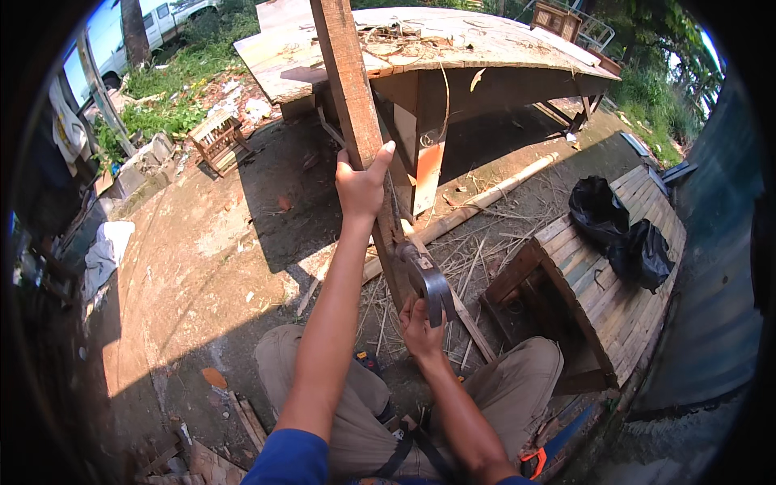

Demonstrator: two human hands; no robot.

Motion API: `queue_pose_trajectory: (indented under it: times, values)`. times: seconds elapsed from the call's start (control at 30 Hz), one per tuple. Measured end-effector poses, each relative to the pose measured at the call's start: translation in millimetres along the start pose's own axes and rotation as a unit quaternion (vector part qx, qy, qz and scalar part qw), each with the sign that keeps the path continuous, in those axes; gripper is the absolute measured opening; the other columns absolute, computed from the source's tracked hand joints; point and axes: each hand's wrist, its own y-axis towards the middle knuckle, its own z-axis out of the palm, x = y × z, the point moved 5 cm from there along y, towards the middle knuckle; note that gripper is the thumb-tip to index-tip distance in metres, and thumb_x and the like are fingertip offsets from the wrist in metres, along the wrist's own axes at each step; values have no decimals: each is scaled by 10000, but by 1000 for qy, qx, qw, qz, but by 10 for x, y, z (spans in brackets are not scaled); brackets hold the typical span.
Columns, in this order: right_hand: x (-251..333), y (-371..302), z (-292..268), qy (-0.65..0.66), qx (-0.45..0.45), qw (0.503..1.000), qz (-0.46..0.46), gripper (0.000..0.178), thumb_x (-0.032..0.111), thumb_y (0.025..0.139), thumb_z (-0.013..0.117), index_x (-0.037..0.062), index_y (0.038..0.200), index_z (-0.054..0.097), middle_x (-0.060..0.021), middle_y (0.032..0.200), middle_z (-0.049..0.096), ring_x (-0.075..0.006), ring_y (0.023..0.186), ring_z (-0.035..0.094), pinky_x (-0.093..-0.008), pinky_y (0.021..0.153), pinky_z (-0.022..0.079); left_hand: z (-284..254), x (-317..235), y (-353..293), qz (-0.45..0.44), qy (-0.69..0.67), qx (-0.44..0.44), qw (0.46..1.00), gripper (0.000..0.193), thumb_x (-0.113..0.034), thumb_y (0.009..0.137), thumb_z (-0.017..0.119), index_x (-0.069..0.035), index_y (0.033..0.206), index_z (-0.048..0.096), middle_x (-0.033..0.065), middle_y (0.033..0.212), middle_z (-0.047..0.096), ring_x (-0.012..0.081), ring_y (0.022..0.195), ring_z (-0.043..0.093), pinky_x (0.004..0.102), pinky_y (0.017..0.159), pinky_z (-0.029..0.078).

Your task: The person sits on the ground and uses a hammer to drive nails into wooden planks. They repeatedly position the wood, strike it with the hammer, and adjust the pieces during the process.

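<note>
1. While the left grip (362,190) wraps firmly round a long wooden beam (347,89), its thumb lies up along the wood.
2. The beam slants from the top edge of the view down to the space before the person's bent knees.
3. The right grip (420,330) is closed on a hammer (433,287); most of the handle is hidden. The hammer's face is at the beam's side, below the left grip; whether they touch, I cannot tell.
4. Beyond the beam is a large table (517,48) with dry stems on top.
5. On the ground between, a bamboo pole (489,194) lies near scattered straw.
6. To the right, black plastic bags (596,212) rest on a slatted wooden platform (638,339).
7. A saw (556,443) with an orange handle lies beside the right knee.
</note>
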Motion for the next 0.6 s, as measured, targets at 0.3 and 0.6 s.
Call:
queue_pose_trajectory:
  times: [0.3,0.6]
  values:
    - [-24,92,-25,9,-17,1000,9,740,778,933,381,80,690,423,9,591,353,-98,497,351,-291,475,319,73,-8,1,-8,-12,18,1000,595,-348,810,833,66,1149,573,122,1026,705,162,916,658,308,842,517]
    - [17,95,-39,32,-34,991,-129,643,674,995,359,52,896,484,-31,664,468,-138,492,424,-288,465,350,110,-32,4,-9,1,10,1000,563,-329,817,831,52,1139,570,118,1024,702,156,909,659,304,835,517]
